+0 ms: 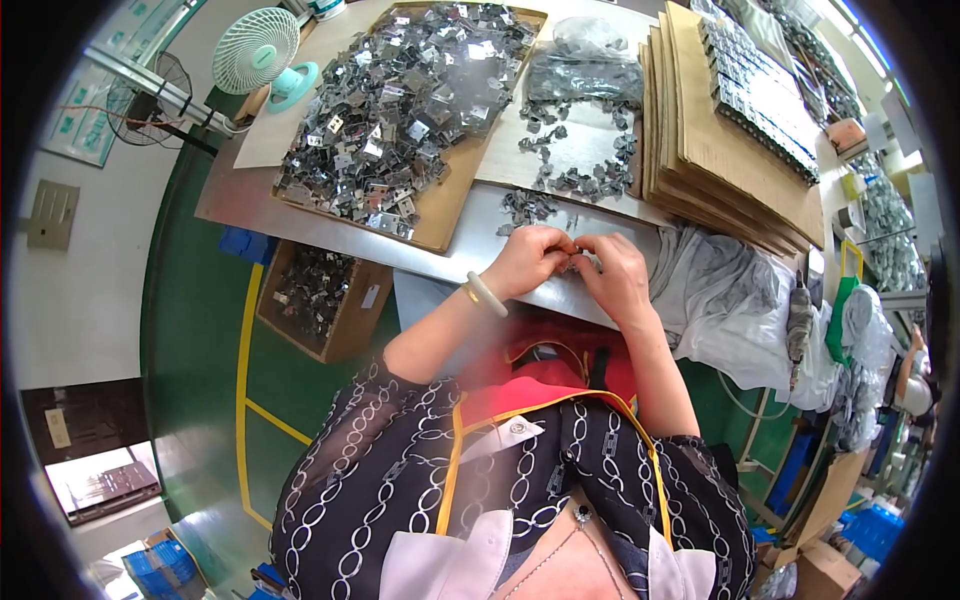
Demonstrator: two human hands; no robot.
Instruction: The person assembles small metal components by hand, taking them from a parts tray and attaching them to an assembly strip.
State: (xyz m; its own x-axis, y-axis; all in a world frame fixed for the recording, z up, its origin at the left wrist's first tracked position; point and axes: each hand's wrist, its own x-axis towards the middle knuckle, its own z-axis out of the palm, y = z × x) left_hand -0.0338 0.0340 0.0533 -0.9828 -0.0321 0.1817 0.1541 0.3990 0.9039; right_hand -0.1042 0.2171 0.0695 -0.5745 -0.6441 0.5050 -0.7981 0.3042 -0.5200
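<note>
My left hand [528,262] and my right hand [614,274] meet over the near edge of the metal table [370,245]. The fingertips of both are pinched together on something small, mostly hidden by the fingers. Just beyond them lies a small pile of dark metal parts [527,207]. More little metal clips [590,182] are scattered on a pale sheet behind that. To the left, a shallow cardboard tray [462,190] holds a large heap of shiny stamped metal pieces [400,110].
Stacked cardboard sheets [690,130] at the right carry rows of metal parts [765,95]. A powered screwdriver [799,325] hangs beside white plastic bags [720,300]. A mint-green fan [258,55] stands at the far left. Below the table edge sits a carton of parts [320,300].
</note>
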